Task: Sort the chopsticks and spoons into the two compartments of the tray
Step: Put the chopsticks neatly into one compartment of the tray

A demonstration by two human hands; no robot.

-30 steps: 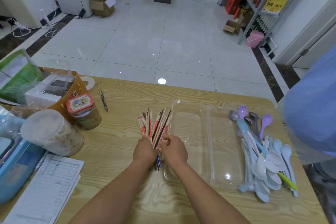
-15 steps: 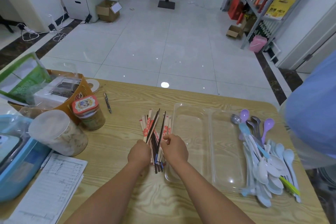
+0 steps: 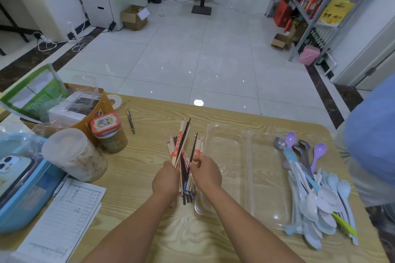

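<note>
A pile of chopsticks (image 3: 181,145), some in red-and-white paper sleeves and some dark, lies on the wooden table just left of a clear two-compartment tray (image 3: 249,166). My left hand (image 3: 165,179) is closed around a bundle of them, lifting their far ends off the table. My right hand (image 3: 206,174) pinches a dark chopstick from the same pile. Both tray compartments hold nothing. A heap of spoons (image 3: 314,194), white, pale blue, purple and metal, lies right of the tray.
On the left stand a plastic jar (image 3: 74,156), a red-lidded jar (image 3: 109,132), a brown basket (image 3: 64,109), a blue box (image 3: 19,181) and printed papers (image 3: 62,220). A pen (image 3: 130,121) lies behind the chopsticks. A person in blue (image 3: 372,134) stands at the right edge.
My left hand has gathered several chopsticks and tilted them up from the pile. My right hand now pinches a dark one. The camera has tipped slightly upward.
</note>
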